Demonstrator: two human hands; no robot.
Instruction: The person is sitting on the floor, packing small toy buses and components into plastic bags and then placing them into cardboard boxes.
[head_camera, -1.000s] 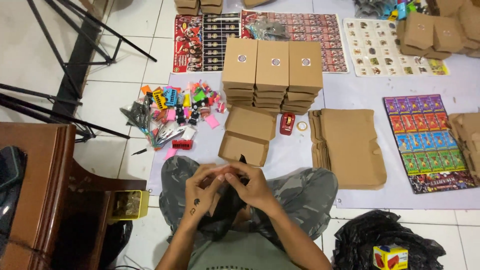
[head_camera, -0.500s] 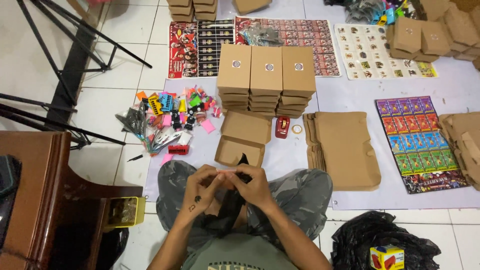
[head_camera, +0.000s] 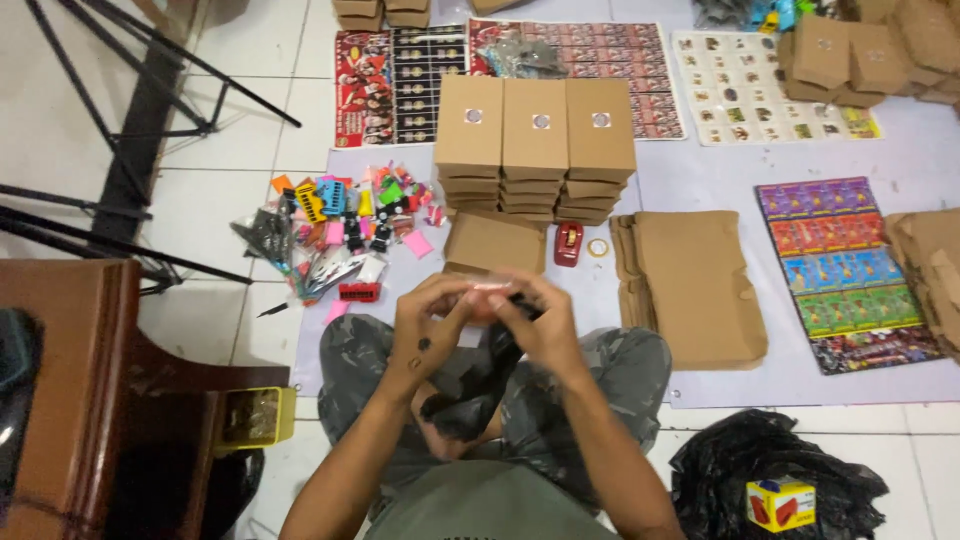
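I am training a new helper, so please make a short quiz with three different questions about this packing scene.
1. True or false: the left hand and right hand meet around one small item held above the lap.
2. How many side-by-side stacks of closed cardboard boxes stand in front of the person?
3. What lies just right of the red tape dispenser? A) a tape ring B) a yellow cube box C) a toy pile

Key: 1 true; 2 three; 3 A.
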